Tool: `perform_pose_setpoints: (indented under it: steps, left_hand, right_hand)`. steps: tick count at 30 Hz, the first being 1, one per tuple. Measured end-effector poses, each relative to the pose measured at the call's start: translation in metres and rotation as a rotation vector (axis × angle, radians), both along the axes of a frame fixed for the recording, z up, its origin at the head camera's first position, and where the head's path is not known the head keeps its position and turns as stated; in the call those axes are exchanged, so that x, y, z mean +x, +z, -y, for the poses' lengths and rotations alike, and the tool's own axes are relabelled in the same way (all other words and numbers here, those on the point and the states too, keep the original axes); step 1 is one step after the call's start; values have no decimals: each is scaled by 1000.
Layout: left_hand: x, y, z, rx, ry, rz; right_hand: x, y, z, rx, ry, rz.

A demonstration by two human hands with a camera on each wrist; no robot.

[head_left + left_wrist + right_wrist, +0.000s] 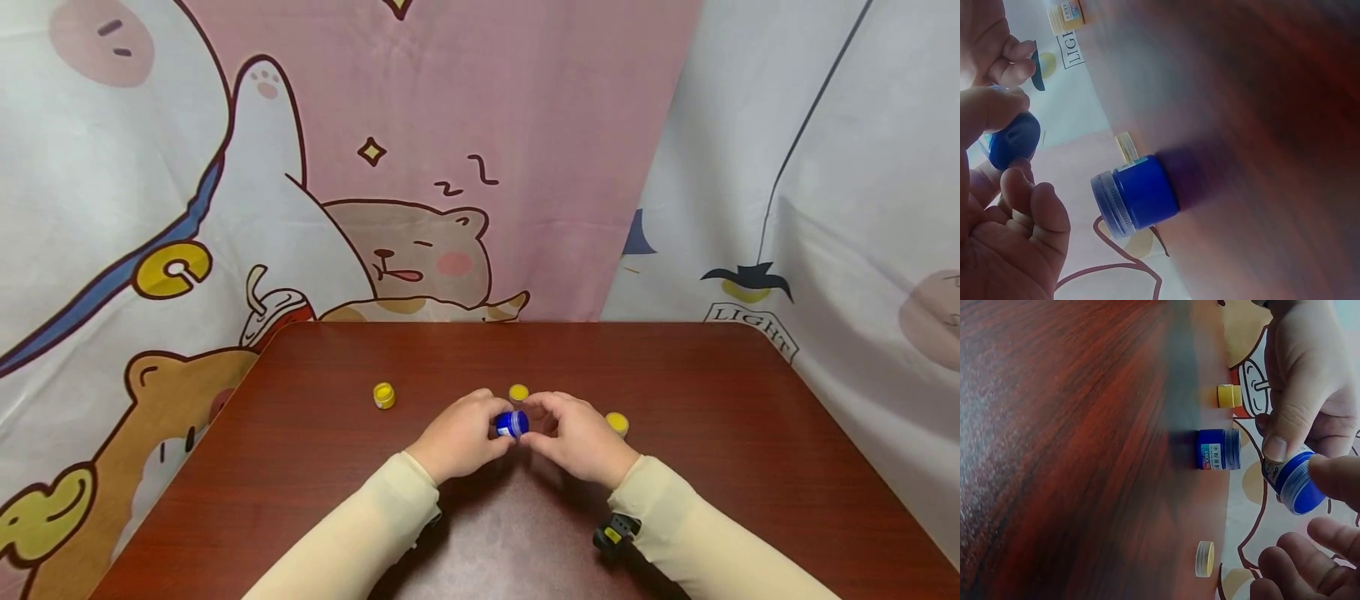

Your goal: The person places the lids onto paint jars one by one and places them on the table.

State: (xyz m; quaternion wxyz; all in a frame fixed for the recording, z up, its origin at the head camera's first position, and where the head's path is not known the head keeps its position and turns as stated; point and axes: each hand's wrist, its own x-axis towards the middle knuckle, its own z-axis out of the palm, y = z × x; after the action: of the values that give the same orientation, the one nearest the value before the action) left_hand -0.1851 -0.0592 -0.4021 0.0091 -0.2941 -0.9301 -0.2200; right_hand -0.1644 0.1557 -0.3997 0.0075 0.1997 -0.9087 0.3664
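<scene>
My left hand [467,429] grips a small blue paint jar [512,424] tilted on its side, a ridged clear lid facing my right hand [581,435]. Thumb and fingers of that left hand hold the labelled body [1275,472]. Around the lid end, the right hand's fingers are loosely spread; its thumb tip lies right at the lid's rim in the right wrist view. A second blue paint jar [1141,192], with a clear lid, stands upright on the table, hidden behind my left hand in the head view. Just beyond the hands lies a round yellow lid [518,392].
To the left on the brown table [480,533] stands a small yellow paint jar [384,395]. Another yellow jar [617,423] is close behind the right wrist. A printed cartoon curtain [570,167] hangs beyond the table's far edge.
</scene>
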Motion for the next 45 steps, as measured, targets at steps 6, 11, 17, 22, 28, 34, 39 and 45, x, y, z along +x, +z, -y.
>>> perform_pose_setpoints:
  steps: [6,11,17,22,28,34,39,45]
  left_hand:
    - [0,0,0,1,0,1]
    - [-1,-1,-1,-6,3,-1]
    - [-1,-1,-2,-11,-2,-5]
    - [-2,-1,-2,-8,-7,-7]
    - [-2,-1,-1,-7,-7,-8]
    - [-1,0,-1,-16,-8,1]
    - [-1,0,-1,-23,-14,-5]
    - [-3,1,-1,-36,-25,-20]
  right_hand:
    - [-1,0,0,11,-6,6]
    - [-1,-2,-1,11,-7,7]
    - [-1,-2,0,-2,1,4]
    - [-2,-3,-1,13,-8,9]
    - [-1,-3,0,-14,7,-6]
    - [-1,-3,1,6,-10,5]
    - [0,-3,1,-15,4,0]
    - [0,-2,3,10,-5,-1]
